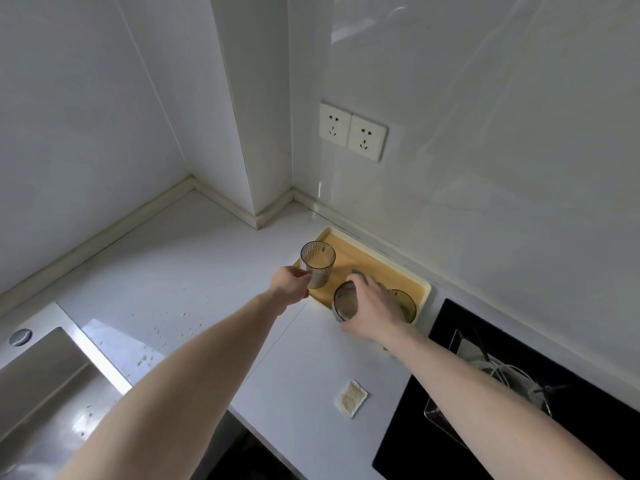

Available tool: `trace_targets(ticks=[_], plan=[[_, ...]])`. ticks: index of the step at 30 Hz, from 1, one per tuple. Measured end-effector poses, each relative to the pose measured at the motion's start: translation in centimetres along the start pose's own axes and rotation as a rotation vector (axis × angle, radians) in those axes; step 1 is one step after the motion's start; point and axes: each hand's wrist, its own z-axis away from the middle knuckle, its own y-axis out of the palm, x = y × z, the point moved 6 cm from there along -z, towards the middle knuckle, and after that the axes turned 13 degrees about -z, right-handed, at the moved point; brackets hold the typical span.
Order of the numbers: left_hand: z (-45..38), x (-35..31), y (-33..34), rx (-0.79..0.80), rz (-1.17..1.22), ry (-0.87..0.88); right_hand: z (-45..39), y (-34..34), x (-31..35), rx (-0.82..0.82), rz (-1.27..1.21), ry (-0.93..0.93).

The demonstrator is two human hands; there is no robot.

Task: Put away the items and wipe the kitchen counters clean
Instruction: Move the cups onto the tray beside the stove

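White worktop [214,271], tray [374,263] under both hands: left hand [289,284] gripping upright glass [317,263], right hand [374,306] clasping tilted glass [344,301]; best set down level, apart.

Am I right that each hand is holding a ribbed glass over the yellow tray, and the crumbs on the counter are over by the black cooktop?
Not quite. The head view shows the crumbs beside the sink, not the cooktop. The rest stands: left hand and right hand each hold a ribbed glass over the yellow tray.
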Motion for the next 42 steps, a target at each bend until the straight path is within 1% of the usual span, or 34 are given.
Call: trace_targets(ticks=[4,10,16,24,27,31,33,37,38,40,42], plan=[[-0.3,0.2,0.6,0.013,-0.013,-0.017,-2.2,-0.5,-0.8,0.025,0.133,0.040],[-0.6,0.7,1.0,0.023,-0.031,-0.035,-3.9,0.5,-1.5,0.090,0.217,0.096],[-0.6,1.3,1.1,0.022,-0.042,-0.053,-4.5,1.7,-2.1,0.131,0.198,0.150],[-0.3,1.4,1.7,0.055,-0.098,-0.051,-4.8,2.3,-2.5,0.129,0.207,0.172],[0.2,1.5,1.6,0.067,-0.083,-0.060,-4.7,2.6,-2.4,0.112,0.213,0.163],[1.3,2.0,0.9,0.071,-0.063,-0.057,-4.6,2.7,-2.1,0.076,0.152,0.155],[2.2,2.0,0.3,0.075,-0.052,-0.050,-4.0,2.5,-1.8,0.038,0.099,0.122],[5.6,2.0,-1.4,0.046,-0.069,0.025,-0.6,1.4,-0.2,-0.144,-0.104,-0.072],[7.1,2.0,-1.9,0.033,-0.085,0.057,0.5,1.3,0.1,-0.162,-0.149,-0.120],[10.3,3.0,-3.0,0.010,-0.135,0.096,2.5,2.1,0.3,-0.119,-0.199,-0.171],[13.5,4.4,-3.6,-0.003,-0.179,0.120,4.1,3.7,-0.5,-0.024,-0.206,-0.137]])
